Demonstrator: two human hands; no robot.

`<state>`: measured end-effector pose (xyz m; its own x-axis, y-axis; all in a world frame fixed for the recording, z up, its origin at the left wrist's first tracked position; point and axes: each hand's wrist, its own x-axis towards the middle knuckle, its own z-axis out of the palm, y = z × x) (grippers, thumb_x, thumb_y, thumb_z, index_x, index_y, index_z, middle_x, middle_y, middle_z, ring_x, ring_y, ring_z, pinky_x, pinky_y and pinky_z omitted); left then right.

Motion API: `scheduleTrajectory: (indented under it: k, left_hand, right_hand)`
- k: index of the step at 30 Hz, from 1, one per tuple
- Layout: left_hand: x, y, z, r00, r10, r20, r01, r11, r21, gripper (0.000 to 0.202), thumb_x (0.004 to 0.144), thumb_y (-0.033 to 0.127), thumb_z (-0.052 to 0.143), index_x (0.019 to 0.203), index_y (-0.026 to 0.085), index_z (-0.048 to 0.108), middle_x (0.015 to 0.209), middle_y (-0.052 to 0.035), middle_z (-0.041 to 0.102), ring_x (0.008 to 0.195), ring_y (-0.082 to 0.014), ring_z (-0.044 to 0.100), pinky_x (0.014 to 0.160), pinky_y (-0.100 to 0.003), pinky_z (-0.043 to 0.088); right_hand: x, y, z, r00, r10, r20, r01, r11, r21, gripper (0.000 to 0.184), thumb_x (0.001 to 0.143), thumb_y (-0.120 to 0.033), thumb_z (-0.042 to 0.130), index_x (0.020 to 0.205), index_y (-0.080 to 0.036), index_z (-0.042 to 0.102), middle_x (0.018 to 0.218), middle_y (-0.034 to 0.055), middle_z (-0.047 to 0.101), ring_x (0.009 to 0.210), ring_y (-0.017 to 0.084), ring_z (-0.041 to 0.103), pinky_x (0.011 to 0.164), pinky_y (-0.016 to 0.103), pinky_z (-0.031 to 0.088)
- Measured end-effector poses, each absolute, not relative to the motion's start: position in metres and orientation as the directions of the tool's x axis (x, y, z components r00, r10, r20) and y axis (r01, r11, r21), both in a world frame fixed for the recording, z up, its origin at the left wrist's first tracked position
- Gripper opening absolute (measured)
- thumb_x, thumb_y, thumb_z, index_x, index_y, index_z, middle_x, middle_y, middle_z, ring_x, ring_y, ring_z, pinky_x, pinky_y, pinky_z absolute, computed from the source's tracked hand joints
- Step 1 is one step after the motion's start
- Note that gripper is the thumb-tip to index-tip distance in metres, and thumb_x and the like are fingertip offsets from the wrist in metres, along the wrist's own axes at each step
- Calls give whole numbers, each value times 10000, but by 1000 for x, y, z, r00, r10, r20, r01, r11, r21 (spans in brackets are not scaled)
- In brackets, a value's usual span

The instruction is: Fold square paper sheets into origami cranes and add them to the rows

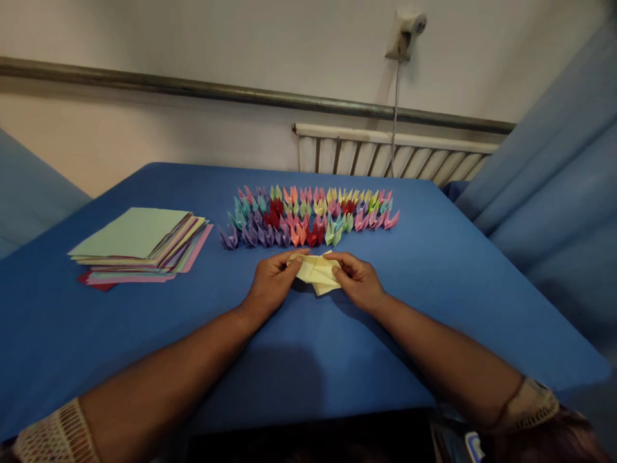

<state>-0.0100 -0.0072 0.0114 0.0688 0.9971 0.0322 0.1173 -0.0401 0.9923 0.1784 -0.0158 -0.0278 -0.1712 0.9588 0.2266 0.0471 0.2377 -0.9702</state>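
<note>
Between my two hands is a partly folded piece of pale yellow paper point(317, 270), held just above the blue table. My left hand point(274, 276) pinches its left side between thumb and fingers. On the right edge, my right hand point(359, 278) grips it the same way, thumb on the near face. Creases cross the paper, and a pointed flap hangs toward me. Some fingertips are hidden behind the sheet. Just beyond my hands stand rows of small folded paper cranes point(308, 218) in purple, red, pink, green, yellow and blue.
A stack of coloured paper sheets point(132, 235), pale green on top, lies at the left of the blue-covered table point(385, 360). Behind the table are a radiator point(376, 138), a metal pipe point(216, 91) and a wall socket with a plug point(405, 35). Blue curtains point(554, 173) hang at the sides.
</note>
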Motion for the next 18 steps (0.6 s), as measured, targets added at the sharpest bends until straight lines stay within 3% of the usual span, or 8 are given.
scheduleTrajectory:
  k: [4, 8, 12, 18]
  left_hand:
    - [-7, -5, 10, 79, 994, -73, -67, 78, 995, 298, 730, 262, 631, 999, 149, 692, 806, -23, 724, 660, -144, 616, 621, -243, 470]
    - [-7, -5, 11, 126, 983, -130, -173, 151, 973, 153, 699, 237, 632, 828, 157, 649, 928, -48, 732, 694, -147, 630, 629, -249, 477]
    - [-9, -7, 12, 184, 973, -142, -200, 178, 963, 154, 699, 276, 667, 778, 152, 621, 1011, -73, 725, 751, -162, 648, 677, -270, 487]
    - [-7, -7, 10, 152, 982, -113, -130, 133, 983, 263, 615, 245, 789, 776, 152, 603, 948, -67, 733, 780, -172, 661, 732, -296, 500]
  right_hand:
    - [182, -16, -23, -200, 931, 305, 177, 340, -923, 279, 863, -223, 514, 1084, -229, 685, 960, 33, 675, 815, 149, 605, 718, 265, 470]
    - [187, -15, -17, -236, 909, 344, 239, 397, -886, 247, 861, -209, 514, 1009, -221, 712, 865, 24, 634, 745, 135, 558, 681, 258, 438]
    - [191, -16, -11, -296, 890, 348, 208, 415, -886, 221, 853, -219, 540, 1002, -211, 703, 858, 21, 606, 728, 131, 538, 665, 258, 424]
    - [194, -18, -9, -389, 856, 340, 171, 430, -886, 187, 871, -310, 564, 959, -203, 690, 886, 34, 600, 760, 145, 546, 669, 268, 428]
